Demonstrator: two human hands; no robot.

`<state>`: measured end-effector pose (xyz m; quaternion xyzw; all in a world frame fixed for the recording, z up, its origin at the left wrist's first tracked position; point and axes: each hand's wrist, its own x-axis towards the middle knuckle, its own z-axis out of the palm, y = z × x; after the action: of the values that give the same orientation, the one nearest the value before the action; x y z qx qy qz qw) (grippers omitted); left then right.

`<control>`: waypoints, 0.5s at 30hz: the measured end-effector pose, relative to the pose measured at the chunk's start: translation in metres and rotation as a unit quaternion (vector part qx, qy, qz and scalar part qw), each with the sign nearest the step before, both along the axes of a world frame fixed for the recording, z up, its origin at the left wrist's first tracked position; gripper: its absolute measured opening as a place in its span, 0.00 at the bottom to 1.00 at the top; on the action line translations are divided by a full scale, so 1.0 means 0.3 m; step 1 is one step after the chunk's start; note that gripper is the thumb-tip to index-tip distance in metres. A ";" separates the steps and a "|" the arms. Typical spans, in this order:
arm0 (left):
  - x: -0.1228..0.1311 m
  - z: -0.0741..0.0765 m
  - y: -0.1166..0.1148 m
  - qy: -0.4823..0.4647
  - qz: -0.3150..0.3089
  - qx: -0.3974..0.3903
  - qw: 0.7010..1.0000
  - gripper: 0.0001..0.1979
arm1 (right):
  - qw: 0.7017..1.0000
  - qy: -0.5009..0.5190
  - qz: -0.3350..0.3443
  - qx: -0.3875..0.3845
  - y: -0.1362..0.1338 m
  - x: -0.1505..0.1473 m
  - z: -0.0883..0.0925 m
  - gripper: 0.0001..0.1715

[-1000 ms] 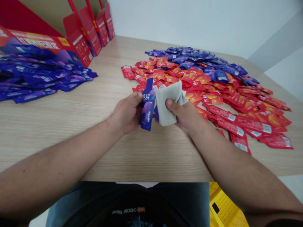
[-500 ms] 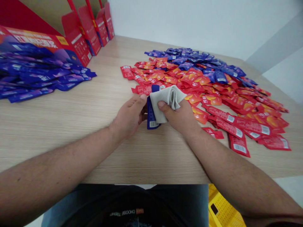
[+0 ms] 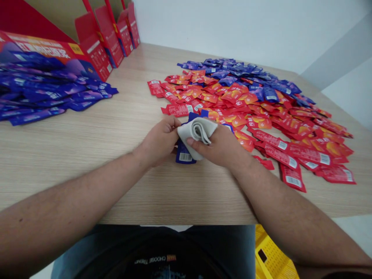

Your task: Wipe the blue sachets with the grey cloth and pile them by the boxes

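Head-worn view, angled down, above cloth (image 3: 197,135)

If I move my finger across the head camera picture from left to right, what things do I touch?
Pile of shiny blue-purple sachets → left hand → folded grey cloth → right hand → spread of shiny red sachets

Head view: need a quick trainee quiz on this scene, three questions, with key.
1. Which hand holds the white cloth?
2. True or false: the blue sachet lies partly under the cloth, with its barcode showing.
3. Fill in the blank: the sachets nearest the right forearm are ___.

Key: 1. The right hand. 2. True. 3. Red.
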<state>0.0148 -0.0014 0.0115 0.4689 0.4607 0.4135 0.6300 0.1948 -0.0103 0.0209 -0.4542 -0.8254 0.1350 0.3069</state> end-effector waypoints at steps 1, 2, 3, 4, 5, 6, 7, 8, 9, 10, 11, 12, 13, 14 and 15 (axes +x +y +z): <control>-0.001 0.000 0.001 0.001 0.002 -0.001 1.000 0.08 | 1.000 -0.005 0.023 -0.009 -0.001 -0.001 0.000 0.14; -0.002 0.000 0.003 -0.005 0.008 -0.004 1.000 0.08 | 0.999 -0.005 0.034 -0.015 -0.002 -0.002 0.000 0.14; -0.002 0.000 0.006 -0.014 0.016 -0.008 1.000 0.08 | 0.999 -0.001 0.030 -0.015 -0.003 -0.004 0.000 0.14; -0.003 -0.001 0.011 -0.022 0.026 -0.011 0.999 0.07 | 1.000 0.004 0.016 -0.013 -0.005 -0.007 0.000 0.14; -0.003 -0.001 0.016 -0.028 0.036 -0.012 0.999 0.07 | 1.000 0.004 0.003 -0.012 -0.006 -0.010 -0.001 0.14; -0.004 -0.002 0.021 -0.029 0.048 -0.008 0.998 0.06 | 1.000 -0.005 -0.003 -0.014 -0.008 -0.014 -0.002 0.14; -0.004 -0.003 0.025 -0.023 0.061 0.002 0.998 0.05 | 0.999 -0.026 -0.001 -0.020 -0.011 -0.018 -0.005 0.13; -0.004 -0.004 0.029 -0.013 0.076 0.016 0.997 0.04 | 0.998 -0.054 0.006 -0.028 -0.014 -0.022 -0.008 0.12; -0.004 -0.006 0.033 -0.002 0.091 0.031 0.995 0.04 | 0.996 -0.080 0.012 -0.034 -0.017 -0.025 -0.012 0.12; -0.005 -0.006 0.035 0.008 0.102 0.041 0.994 0.04 | 0.995 -0.098 0.012 -0.034 -0.019 -0.028 -0.016 0.12; -0.006 -0.007 0.036 0.013 0.108 0.048 0.993 0.04 | 0.994 -0.101 0.001 -0.027 -0.021 -0.029 -0.020 0.13; -0.007 -0.007 0.036 0.013 0.108 0.049 0.993 0.04 | 0.995 -0.094 -0.013 -0.016 -0.021 -0.030 -0.022 0.13; -0.008 -0.007 0.036 0.011 0.103 0.048 0.993 0.04 | 0.996 -0.083 -0.022 -0.006 -0.020 -0.029 -0.024 0.13; -0.009 -0.008 0.035 0.010 0.100 0.051 0.994 0.04 | 0.997 -0.076 -0.022 -0.001 -0.019 -0.028 -0.025 0.13; -0.010 -0.009 0.033 0.009 0.099 0.059 0.993 0.04 | 0.997 -0.077 -0.017 -0.003 -0.018 -0.028 -0.026 0.13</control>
<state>0.0117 0.0086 0.0088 0.4611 0.4857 0.4962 0.5525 0.1865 -0.0158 0.0131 -0.4781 -0.8384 0.0966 0.2434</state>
